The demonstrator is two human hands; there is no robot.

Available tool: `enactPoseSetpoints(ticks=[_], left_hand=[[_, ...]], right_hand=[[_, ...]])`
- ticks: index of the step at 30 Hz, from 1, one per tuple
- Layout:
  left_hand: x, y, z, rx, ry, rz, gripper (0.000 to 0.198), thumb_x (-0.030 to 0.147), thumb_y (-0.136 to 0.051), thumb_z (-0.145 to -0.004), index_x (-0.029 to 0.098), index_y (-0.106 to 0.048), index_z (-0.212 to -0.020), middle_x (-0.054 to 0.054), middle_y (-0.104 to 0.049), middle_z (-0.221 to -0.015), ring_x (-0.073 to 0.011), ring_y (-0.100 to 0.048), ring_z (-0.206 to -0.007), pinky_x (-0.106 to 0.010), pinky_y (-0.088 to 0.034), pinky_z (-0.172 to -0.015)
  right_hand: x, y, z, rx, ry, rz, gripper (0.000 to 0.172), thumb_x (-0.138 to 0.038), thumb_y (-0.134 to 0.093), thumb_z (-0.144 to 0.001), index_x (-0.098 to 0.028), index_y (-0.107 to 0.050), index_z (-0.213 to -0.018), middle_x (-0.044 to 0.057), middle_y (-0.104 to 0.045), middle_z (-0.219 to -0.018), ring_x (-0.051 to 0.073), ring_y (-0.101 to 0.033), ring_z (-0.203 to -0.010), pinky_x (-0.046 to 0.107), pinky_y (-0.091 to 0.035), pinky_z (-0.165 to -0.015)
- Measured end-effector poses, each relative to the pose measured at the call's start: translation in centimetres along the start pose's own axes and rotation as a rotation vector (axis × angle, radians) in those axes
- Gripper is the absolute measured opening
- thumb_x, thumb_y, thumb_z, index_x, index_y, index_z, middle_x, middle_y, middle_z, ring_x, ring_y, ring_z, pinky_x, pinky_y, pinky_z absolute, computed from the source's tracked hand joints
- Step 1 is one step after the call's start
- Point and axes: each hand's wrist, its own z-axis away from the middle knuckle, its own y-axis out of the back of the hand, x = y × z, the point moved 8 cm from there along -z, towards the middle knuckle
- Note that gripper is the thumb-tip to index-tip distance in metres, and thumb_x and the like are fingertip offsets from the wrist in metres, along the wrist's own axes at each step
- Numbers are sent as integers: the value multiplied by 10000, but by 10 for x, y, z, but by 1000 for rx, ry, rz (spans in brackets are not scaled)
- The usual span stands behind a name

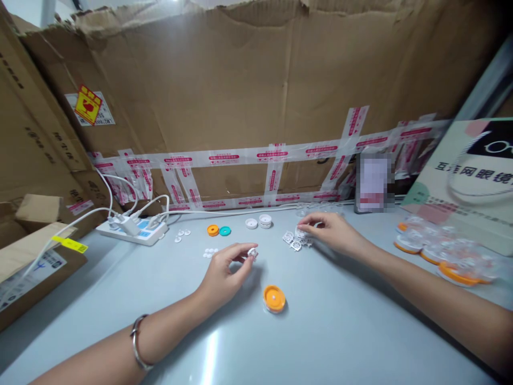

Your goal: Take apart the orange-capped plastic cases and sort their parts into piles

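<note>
Between the thumb and fingertips of my left hand (228, 272) is a small white plastic part (252, 252), held above the table. My right hand (326, 231) reaches to a small pile of white openwork plastic parts (295, 245), its thumb and fingers closed on one at the pile's back edge; the fingers partly cover that piece. Nearer to me, between the hands, lies a round orange piece (274, 297) with a raised rim, a small pale centre and a clear or white underside.
Toward the back lie white discs (265, 220), an orange ring (212, 230), a teal ring (225, 231) and small white pieces (210, 252). A power strip (134, 230) stands left. Orange-based clear assemblies (444, 254) are grouped right, near a phone (372, 184). Cardboard (240, 96) walls the back.
</note>
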Motion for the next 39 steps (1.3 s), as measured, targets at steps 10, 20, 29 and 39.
enactPoseSetpoints(ticks=[10,20,29,39], left_hand=[[1,-1,-1,-20,-48,-36,297,206,-454,-842,142,-597,-1095,-77,-664,-872,-158,-615,-787,-265,-486,-709],[-8,-11,3,-65,114,331,175,194,-508,-821,166,-454,-985,-36,-690,-782,-153,-654,-793,-271,-500,-743],[2,-5,1,-20,3,148,107,174,-547,-785,145,-644,-822,-38,-687,-801,-132,-650,-726,-221,-535,-663],[16,-10,1,-108,-135,188,228,135,-550,-764,151,-656,-965,-84,-650,-991,-165,-631,-887,-254,-568,-725]], right_hand=[[6,-6,-3,-33,36,156,169,-348,-613,-661,-186,-661,-658,56,-632,-845,201,-563,-791,292,-414,-673],[-62,-63,51,-278,109,-283,209,-332,-562,-755,-196,-654,-885,25,-685,-808,172,-610,-777,289,-453,-715],[-66,-71,58,-241,94,-392,136,-284,-605,-731,-199,-678,-808,18,-693,-779,165,-627,-764,282,-472,-724],[-65,-67,59,-181,133,-368,110,-306,-640,-707,-197,-628,-718,-9,-657,-691,138,-610,-683,240,-480,-633]])
